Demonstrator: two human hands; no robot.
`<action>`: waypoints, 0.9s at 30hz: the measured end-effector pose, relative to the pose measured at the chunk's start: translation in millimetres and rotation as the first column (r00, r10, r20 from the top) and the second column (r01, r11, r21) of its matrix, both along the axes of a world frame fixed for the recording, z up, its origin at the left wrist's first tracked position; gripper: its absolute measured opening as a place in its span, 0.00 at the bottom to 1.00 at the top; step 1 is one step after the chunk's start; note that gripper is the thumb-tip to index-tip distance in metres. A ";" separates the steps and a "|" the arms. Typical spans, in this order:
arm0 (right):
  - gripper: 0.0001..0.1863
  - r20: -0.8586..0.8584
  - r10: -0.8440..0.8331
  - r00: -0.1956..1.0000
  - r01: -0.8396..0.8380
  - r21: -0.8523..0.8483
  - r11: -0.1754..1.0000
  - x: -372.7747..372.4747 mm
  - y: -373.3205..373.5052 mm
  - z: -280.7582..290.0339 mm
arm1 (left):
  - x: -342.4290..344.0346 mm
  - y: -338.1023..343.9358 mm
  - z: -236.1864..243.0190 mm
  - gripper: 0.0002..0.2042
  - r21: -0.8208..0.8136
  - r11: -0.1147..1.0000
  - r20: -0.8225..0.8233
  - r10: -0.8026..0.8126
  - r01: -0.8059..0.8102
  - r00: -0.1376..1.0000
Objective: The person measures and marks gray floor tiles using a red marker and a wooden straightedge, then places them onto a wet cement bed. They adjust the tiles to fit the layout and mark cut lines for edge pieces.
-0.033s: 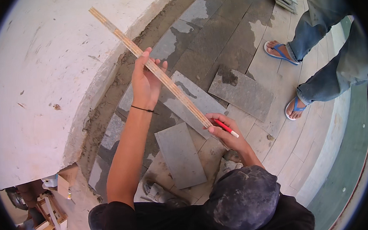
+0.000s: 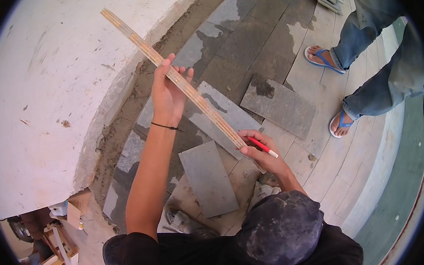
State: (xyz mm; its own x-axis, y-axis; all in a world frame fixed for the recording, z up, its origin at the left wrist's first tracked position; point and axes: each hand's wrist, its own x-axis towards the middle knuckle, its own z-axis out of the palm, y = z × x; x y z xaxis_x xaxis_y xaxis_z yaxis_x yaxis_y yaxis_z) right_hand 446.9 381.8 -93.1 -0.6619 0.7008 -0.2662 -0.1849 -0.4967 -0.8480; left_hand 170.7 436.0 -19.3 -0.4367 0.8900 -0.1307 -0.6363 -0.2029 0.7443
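Pinching a long tan strip (image 2: 203, 106): left grip (image 2: 167, 99), right grip (image 2: 269, 161) with red pen (image 2: 258, 143); any lettering unreadable

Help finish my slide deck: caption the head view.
Left hand and right hand, with red pen, hold a slim strip over grey tiles.

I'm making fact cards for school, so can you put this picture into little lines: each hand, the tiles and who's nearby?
Left hand: holds the long strip partway along
Right hand: holds the long strip near its lower end, plus a red pen
Bracelet: a dark cord, left side
Tiles: grey, some with darker patches
Nearby: someone's jeans and blue sandals
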 end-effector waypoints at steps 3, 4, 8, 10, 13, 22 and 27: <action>0.28 0.308 -0.191 0.932 0.064 0.379 0.923 -2.1 -5.5 12.4 | -3.5 0.4 -2.4 0.27 0.060 0.998 -0.023 0.009 -0.007 1.000; 0.29 0.333 -0.288 0.898 0.074 0.532 0.844 -3.1 -7.7 10.2 | -3.0 -1.4 -2.3 0.29 0.076 0.997 0.004 -0.004 0.004 1.000; 0.30 0.270 -0.588 0.763 0.046 0.884 0.465 -5.7 -13.6 5.9 | 0.7 -6.9 -2.0 0.35 0.126 0.992 0.147 -0.043 0.025 0.988; 0.29 0.225 -0.654 0.723 0.018 0.939 0.343 -6.4 -14.1 5.5 | -3.0 -8.7 -5.3 0.37 0.182 0.981 0.208 -0.103 0.065 0.973; 0.29 0.197 -0.697 0.690 -0.037 0.971 0.237 -5.0 -14.1 3.1 | -13.1 -11.7 -13.7 0.41 0.287 0.946 0.251 -0.224 0.148 0.942; 0.29 0.144 -0.749 0.646 -0.058 0.989 0.139 -2.9 -18.6 0.1 | -13.9 -13.7 -12.6 0.49 0.348 0.909 0.185 -0.304 0.227 0.934; 0.26 0.236 -0.595 0.769 0.100 0.874 0.476 -0.5 -16.7 -8.5 | -6.1 -18.9 -3.4 0.47 0.307 0.922 0.229 -0.311 0.234 0.923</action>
